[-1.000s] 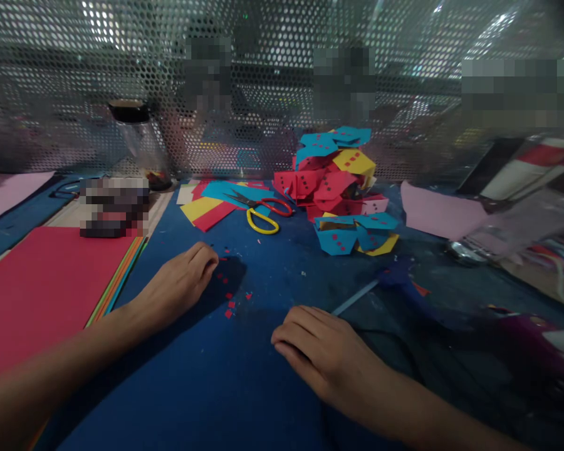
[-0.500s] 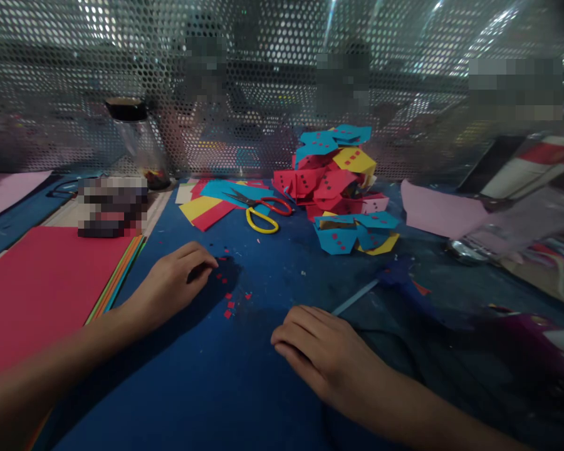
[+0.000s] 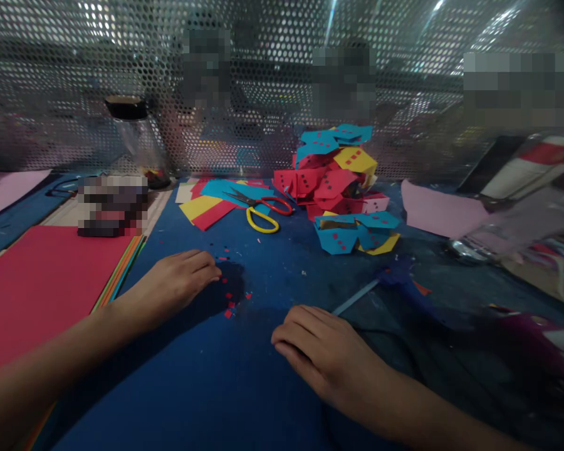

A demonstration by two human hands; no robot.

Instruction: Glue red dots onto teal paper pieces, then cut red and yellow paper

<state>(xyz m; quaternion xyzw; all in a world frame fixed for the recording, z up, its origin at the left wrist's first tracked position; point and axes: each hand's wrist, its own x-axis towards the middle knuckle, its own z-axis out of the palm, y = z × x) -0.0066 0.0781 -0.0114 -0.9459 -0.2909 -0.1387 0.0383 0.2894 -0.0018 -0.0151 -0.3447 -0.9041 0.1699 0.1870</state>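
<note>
My left hand (image 3: 188, 279) hovers low over the blue tabletop, its fingers bent and drawn together just left of a few small red paper squares (image 3: 229, 305). Whatever may be between its fingertips is hidden. My right hand (image 3: 314, 347) lies on the table with curled fingers pressed together and the thumb beneath; I cannot see anything in its grip. Close behind it is a blue glue gun (image 3: 416, 291) with a pale glue stick (image 3: 356, 297) sticking out. Scissors (image 3: 263, 213) with one red and one yellow handle rest on coloured paper pieces (image 3: 211, 210).
Folded blue, red and yellow paper shapes with red dots (image 3: 333, 181) are heaped at the back. Stacked coloured sheets (image 3: 51, 282) lie at left, below a jar (image 3: 138, 141). A pink sheet (image 3: 442, 210) and clear plastic bag (image 3: 531, 219) are at right. A perforated metal panel (image 3: 263, 81) stands behind.
My left hand has shifted slightly right over the red squares, and the gap between its thumb and fingers no longer shows. The right hand has stayed in place.
</note>
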